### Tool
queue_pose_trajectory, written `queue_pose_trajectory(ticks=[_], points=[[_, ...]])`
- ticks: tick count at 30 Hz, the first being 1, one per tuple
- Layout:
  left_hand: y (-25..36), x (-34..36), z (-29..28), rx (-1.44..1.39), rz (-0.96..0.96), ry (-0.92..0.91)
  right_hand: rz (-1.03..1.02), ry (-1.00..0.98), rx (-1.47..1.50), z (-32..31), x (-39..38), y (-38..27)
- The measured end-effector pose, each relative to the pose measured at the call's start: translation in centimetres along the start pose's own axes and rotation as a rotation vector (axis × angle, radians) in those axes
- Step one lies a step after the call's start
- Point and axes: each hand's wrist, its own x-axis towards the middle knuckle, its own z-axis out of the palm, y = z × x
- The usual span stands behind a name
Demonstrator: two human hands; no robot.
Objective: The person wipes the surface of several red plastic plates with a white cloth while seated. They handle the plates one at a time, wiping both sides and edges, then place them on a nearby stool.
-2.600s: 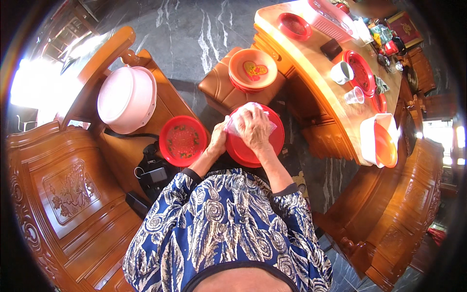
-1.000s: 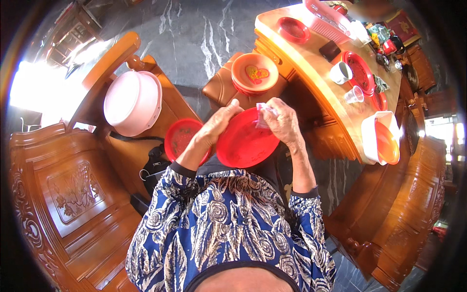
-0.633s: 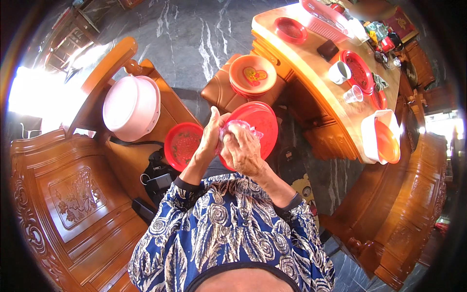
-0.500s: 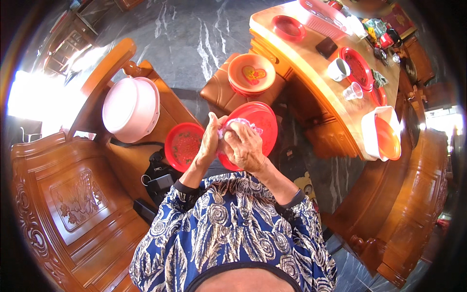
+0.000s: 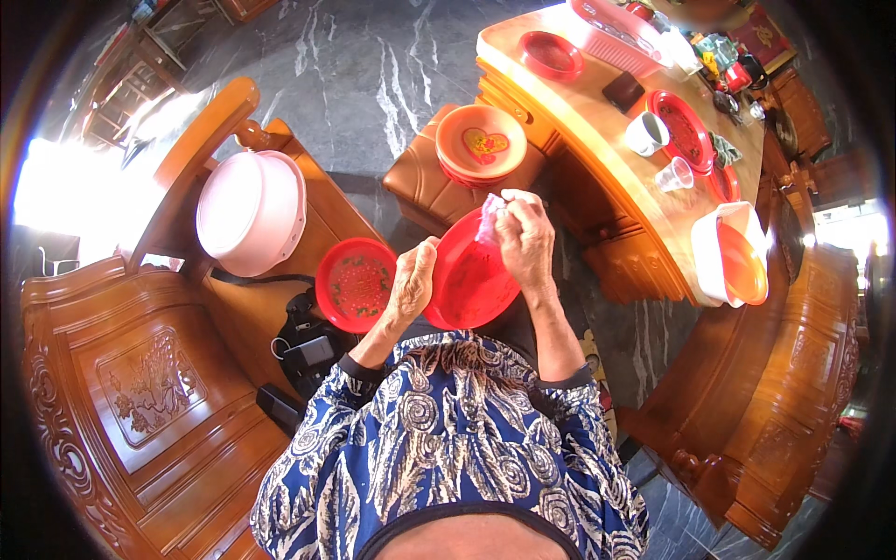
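In front of my body is a round red plastic plate [image 5: 471, 289], held tilted. My left hand [image 5: 412, 282] grips its left edge, with the thumb on top. A crumpled pink-and-white cloth [image 5: 488, 220] is bunched in the fingers of my right hand [image 5: 525, 241], against the plate's far right edge. The palm and knuckles partly hide the cloth. Just left of my left hand lies another red plate [image 5: 357, 285] with a green pattern around it. Beyond the held plate, a stack of orange and red plates [image 5: 481, 142] rests on a brown leather stool [image 5: 411, 177].
A pink tub [image 5: 250, 213] sits on the wooden bench [image 5: 322, 187] at left, near a black bag [image 5: 308, 341]. On the wooden table [image 5: 597, 112] at right are red plates [image 5: 686, 131], a white mug [image 5: 648, 133], a plastic cup [image 5: 674, 175], a pink basket [image 5: 621, 37] and a white container [image 5: 709, 252].
My hands have moved apart. The left one now grips the plate's left edge; the right has carried the cloth to the far right edge. The plate's tilt has changed.
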Motion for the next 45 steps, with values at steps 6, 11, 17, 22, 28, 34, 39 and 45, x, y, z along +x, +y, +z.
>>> queue_pose_trajectory(ticks=[6, 11, 17, 22, 28, 34, 39, 45], points=[[-1.5, -0.7, -0.4, 0.035, 0.057, 0.043, 0.309, -0.115, 0.147, -0.8, -0.9, 2.3], [-3.3, -1.5, -2.1, 0.155, 0.05, 0.068, 0.347, -0.153, 0.185, -1.3, -2.2, 4.8], [2.8, 1.1, -3.5, 0.073, -0.235, -0.282, 0.243, -0.218, 0.33, -2.6, -1.1, 3.2], [4.9, 4.6, -0.9, 0.227, -0.294, -0.295, 0.083, -0.234, 0.248, -2.2, 0.3, 0.5], [6.4, 2.1, 1.6, 0.109, -0.353, -0.068, 0.035, -0.072, 0.133, -0.8, -0.3, -2.3], [4.0, 1.8, 0.4, 0.016, -0.36, -0.076, -0.267, -0.063, -0.04, 0.5, -3.2, -6.8], [5.0, 1.5, 0.5, -0.144, -0.402, -0.116, -0.441, -0.179, -0.085, 1.1, -5.3, -8.5], [2.5, 0.8, 0.0, 0.11, -0.248, -0.07, -0.257, -0.06, -0.026, 0.7, -3.0, -7.1]])
